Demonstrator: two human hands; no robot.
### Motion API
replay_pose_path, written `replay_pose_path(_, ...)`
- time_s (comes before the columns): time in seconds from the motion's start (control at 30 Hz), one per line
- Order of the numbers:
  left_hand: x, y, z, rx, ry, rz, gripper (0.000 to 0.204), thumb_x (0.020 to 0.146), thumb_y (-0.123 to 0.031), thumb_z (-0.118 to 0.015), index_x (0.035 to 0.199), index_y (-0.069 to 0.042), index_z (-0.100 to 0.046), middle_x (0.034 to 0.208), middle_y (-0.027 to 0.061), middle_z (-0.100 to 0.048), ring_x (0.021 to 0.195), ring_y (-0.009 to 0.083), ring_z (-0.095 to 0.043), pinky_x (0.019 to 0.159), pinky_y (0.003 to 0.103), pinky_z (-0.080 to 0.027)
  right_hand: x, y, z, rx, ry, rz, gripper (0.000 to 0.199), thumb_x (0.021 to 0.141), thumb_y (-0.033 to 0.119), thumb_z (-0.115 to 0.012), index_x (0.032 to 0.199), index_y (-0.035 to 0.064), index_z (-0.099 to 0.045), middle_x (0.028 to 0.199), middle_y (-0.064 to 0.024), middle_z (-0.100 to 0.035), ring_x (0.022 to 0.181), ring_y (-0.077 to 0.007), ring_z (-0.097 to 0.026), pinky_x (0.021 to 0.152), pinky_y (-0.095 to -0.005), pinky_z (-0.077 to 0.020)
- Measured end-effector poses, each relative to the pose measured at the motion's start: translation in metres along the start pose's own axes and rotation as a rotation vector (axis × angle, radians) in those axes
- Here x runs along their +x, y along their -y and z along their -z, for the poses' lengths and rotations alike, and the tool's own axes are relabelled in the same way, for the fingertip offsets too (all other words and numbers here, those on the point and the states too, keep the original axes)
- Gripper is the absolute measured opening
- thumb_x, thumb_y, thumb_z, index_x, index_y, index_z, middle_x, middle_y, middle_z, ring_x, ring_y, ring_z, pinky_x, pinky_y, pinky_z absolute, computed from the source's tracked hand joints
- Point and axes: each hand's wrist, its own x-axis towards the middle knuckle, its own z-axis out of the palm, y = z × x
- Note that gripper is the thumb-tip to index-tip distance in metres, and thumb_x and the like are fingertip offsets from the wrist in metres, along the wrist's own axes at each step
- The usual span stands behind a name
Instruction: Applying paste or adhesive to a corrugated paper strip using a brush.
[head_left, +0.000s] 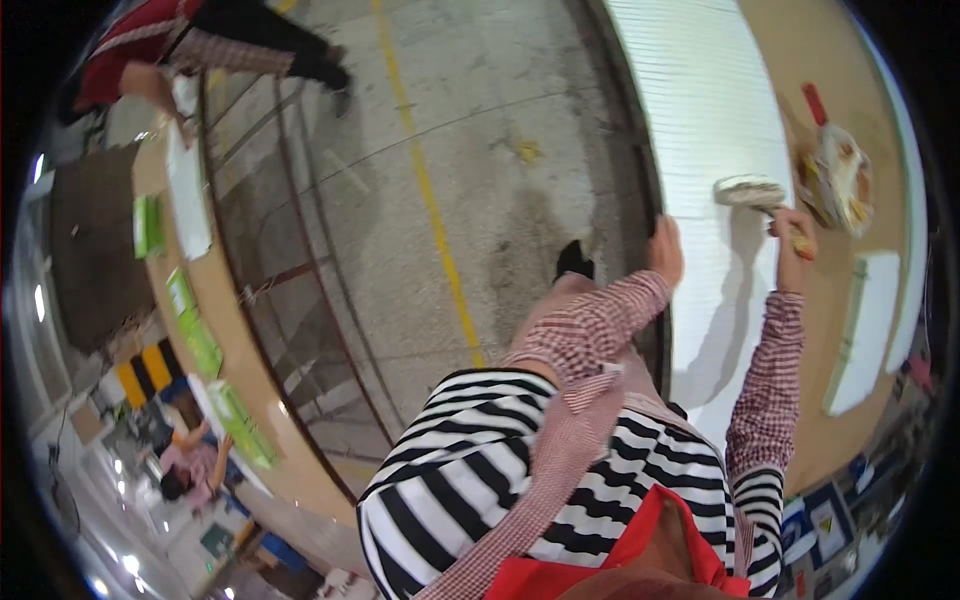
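Closed around its handle, the right hand (793, 228) holds an off-white cylindrical roller (748, 191) over a long white ridged panel (700, 110); the left hand (667, 252) lies open at its edge; light, even, overlapping passes should work best.

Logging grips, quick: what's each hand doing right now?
Left hand: open, at the edge of the white panel.
Right hand: closed, holding the paint roller.

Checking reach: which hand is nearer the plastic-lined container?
Right. The right hand is close, lower left of the container; the left hand is farther, at the white panel's left edge.
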Motion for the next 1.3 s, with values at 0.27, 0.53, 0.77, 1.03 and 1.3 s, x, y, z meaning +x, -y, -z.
replay_pose_path(0.27,-0.019,-0.03,0.022,-0.066,-0.054,-0.014,0.054,0.102,-0.04,-0.027,0.134,0.003,-0.035,0.117,0.0278,-0.056,0.108,0.0395,-0.055,0.091,0.042,-0.042,-0.118,-0.002,0.098,-0.065,0.152,-0.563,0.007,0.088,0.008,-0.062,0.09,0.0021,-0.059,0.082,-0.0047,-0.061,0.068,-0.01,-0.06,0.057,-0.0251,-0.0502)
replay_pose_path(0.53,-0.03,-0.032,0.017,0.018,-0.089,-0.054,0.067,0.102,-0.047,-0.021,0.13,0.01,-0.042,0.128,0.0321,-0.049,0.12,0.0445,-0.046,0.098,0.042,-0.039,-0.04,0.024,0.084,0.792,-0.021,-0.231,0.033,0.094,0.014,-0.056,0.123,0.0013,-0.05,0.118,-0.012,-0.059,0.096,-0.0169,-0.06,0.089,-0.0297,-0.0497)
replay_pose_path(0.77,-0.024,-0.015,0.015,0.009,-0.054,-0.048,0.069,0.102,-0.047,-0.022,0.133,0.012,-0.039,0.133,0.0318,-0.045,0.124,0.043,-0.043,0.104,0.041,-0.034,0.039,0.019,-0.033,0.261,-0.03,0.067,0.016,0.085,0.018,-0.071,0.086,0.0024,-0.07,0.085,-0.0008,-0.067,0.074,-0.0079,-0.058,0.068,-0.0225,-0.0483)
replay_pose_path(1.03,-0.025,-0.032,0.023,0.009,-0.017,0.01,0.071,0.101,-0.048,-0.021,0.14,0.012,-0.027,0.146,0.0303,-0.028,0.136,0.0391,-0.03,0.113,0.04,-0.026,-0.096,-0.032,0.042,-0.116,0.05,-0.04,0.014,0.084,0.011,-0.07,0.078,-0.0013,-0.068,0.075,-0.002,-0.065,0.068,-0.0059,-0.057,0.06,-0.0211,-0.0442)
replay_pose_path(1.3,-0.033,-0.038,0.021,0.052,-0.018,0.045,0.074,0.101,-0.05,-0.019,0.141,0.012,-0.024,0.146,0.0302,-0.026,0.137,0.038,-0.029,0.114,0.04,-0.025,-0.108,0.003,0.087,0.104,-0.001,-0.237,0.009,0.084,0.007,-0.067,0.082,-0.0015,-0.067,0.084,-0.0044,-0.067,0.078,-0.0074,-0.061,0.068,-0.0226,-0.0493)
